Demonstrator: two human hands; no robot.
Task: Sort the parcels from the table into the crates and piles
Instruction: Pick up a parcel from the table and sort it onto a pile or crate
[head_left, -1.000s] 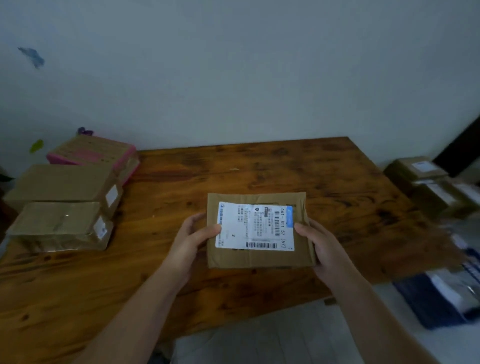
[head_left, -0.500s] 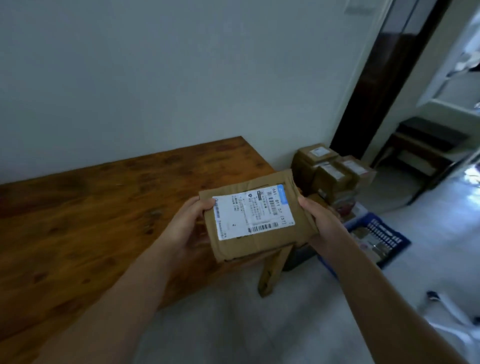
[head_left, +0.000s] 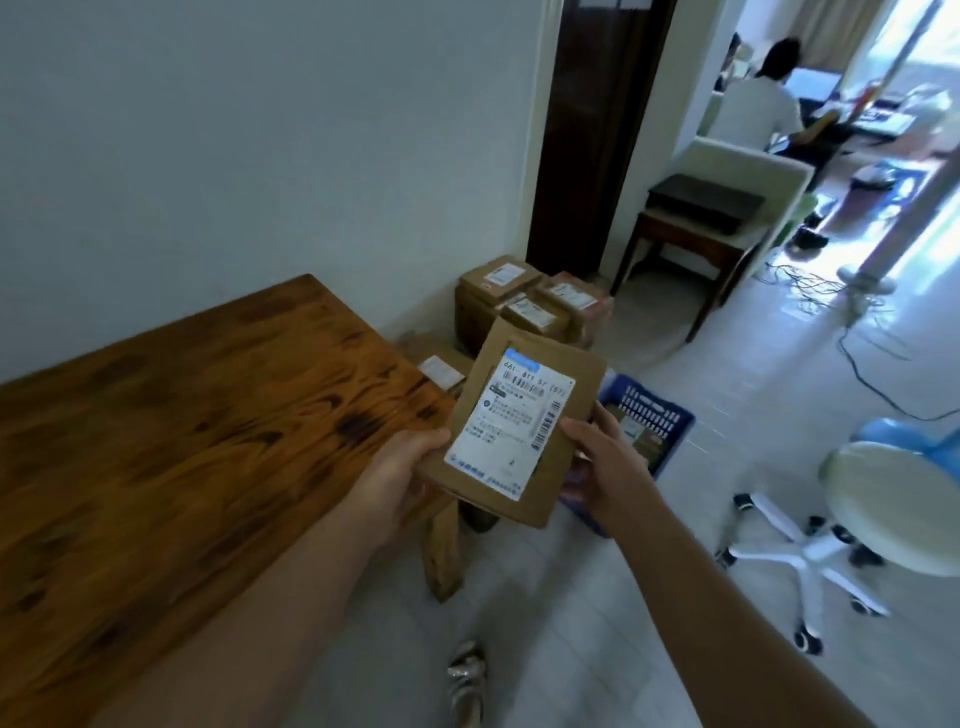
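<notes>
Parcel first: a flat brown cardboard parcel (head_left: 566, 467) with a white printed label is held in the air just past the corner of the desk, tilted, with the label facing the camera. It touches neither the desk nor the floor.

The brown, dark-grained wooden desk (head_left: 182, 441) fills the left side of the view and stands against a pale wall. To the right, on the light floor, stands a white round-seated stool on a five-wheeled base (head_left: 893, 514). A dark wooden side table (head_left: 691, 228) stands further back, beside a dark doorway, and a seated person in a white top (head_left: 753, 109) has their back turned in the bright far room.

Against the wall past the desk's end is a pile of brown cardboard boxes with white labels (head_left: 530, 301). Another labelled cardboard box (head_left: 439, 369) lies lower, just beside the desk's corner. A blue slotted plastic crate (head_left: 649, 405) sits on the floor behind the held parcel and is partly hidden by it; something lies inside, too blurred to name.

The left hand (head_left: 405, 473) grips the parcel's lower left corner, fingers curled under it. The right hand (head_left: 608, 467) holds the right edge, thumb on the top face and fingers behind. A pale shoe (head_left: 467, 675) shows at the bottom of the view.
</notes>
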